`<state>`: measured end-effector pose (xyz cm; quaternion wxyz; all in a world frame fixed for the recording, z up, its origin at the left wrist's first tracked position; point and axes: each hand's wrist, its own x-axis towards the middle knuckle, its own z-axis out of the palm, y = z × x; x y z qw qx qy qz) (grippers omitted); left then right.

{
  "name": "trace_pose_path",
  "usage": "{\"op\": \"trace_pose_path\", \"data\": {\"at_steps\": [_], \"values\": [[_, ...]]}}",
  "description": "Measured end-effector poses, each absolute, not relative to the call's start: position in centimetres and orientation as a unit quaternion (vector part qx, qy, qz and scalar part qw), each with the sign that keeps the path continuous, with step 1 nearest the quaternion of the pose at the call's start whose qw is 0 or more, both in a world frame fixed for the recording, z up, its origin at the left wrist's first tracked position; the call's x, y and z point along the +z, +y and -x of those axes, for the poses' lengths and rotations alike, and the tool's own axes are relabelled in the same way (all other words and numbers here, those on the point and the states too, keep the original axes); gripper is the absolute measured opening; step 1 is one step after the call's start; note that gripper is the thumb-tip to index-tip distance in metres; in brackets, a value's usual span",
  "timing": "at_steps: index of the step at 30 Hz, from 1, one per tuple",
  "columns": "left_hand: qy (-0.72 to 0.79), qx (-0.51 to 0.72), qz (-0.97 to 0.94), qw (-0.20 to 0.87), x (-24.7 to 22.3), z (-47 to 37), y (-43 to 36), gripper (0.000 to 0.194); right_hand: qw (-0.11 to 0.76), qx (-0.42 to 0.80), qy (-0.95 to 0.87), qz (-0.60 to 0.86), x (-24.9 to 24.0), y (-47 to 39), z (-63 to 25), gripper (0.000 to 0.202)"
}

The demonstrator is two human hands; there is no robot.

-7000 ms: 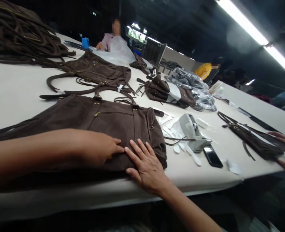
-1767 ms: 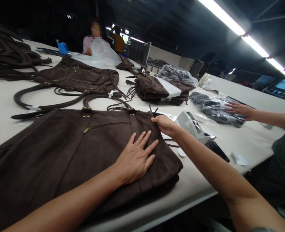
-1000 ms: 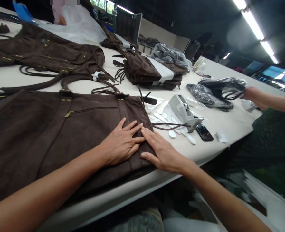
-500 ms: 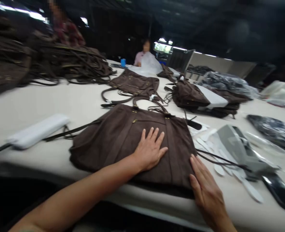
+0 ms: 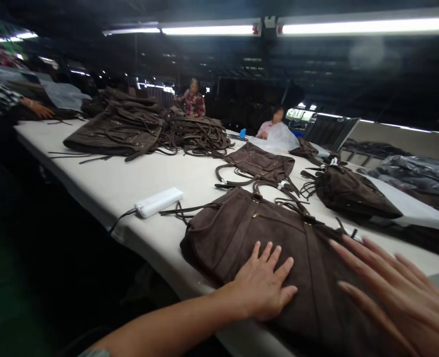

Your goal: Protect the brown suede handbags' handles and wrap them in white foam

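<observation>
A dark brown, soft-sided handbag (image 5: 297, 243) is lying on the white-covered table (image 5: 126, 191). The person's left hand (image 5: 262, 292) is resting flat on the handbag's middle, fingers spread; apart from it, the blurred right hand (image 5: 412, 292) is spanning the handbag's right end, fingers straight, contact unclear. Left of the handbag, a slim white oblong box (image 5: 159, 202) is lying.

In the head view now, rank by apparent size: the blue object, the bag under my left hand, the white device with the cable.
1. Bag, largest
2. White device
3. Blue object, smallest
</observation>
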<state>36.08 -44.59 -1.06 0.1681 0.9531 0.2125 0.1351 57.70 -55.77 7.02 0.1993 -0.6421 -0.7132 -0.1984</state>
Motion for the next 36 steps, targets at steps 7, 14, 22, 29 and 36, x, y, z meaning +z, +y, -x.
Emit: {"op": "trace_pose_path", "data": {"at_steps": [7, 14, 22, 29, 36], "values": [[0.215, 0.144, -0.950, 0.176, -1.1, -35.4, -44.6, 0.062, 0.252, -0.007, -0.787, 0.564, 7.7, -43.7, -51.0, 0.044], [0.230, 0.248, -0.924, 0.178, -2.0, -33.9, -45.9, 0.047, 0.274, 0.031, -0.787, 0.552, -1.4, -44.1, -50.5, 0.042], [0.522, 0.437, -0.732, -0.019, 3.1, -26.1, -41.0, 0.028, 0.250, 0.014, -0.805, 0.537, -0.4, -44.3, -49.7, 0.041], [0.556, 0.209, -0.804, 0.033, 5.0, -23.8, -37.6, 0.018, 0.240, 0.002, -0.805, 0.542, -0.9, -44.3, -49.6, 0.039], [0.481, 0.417, -0.613, 0.468, 4.5, -23.0, -38.0, 0.040, 0.239, 0.005, -0.796, 0.557, -0.7, -44.4, -49.8, 0.038]]}}
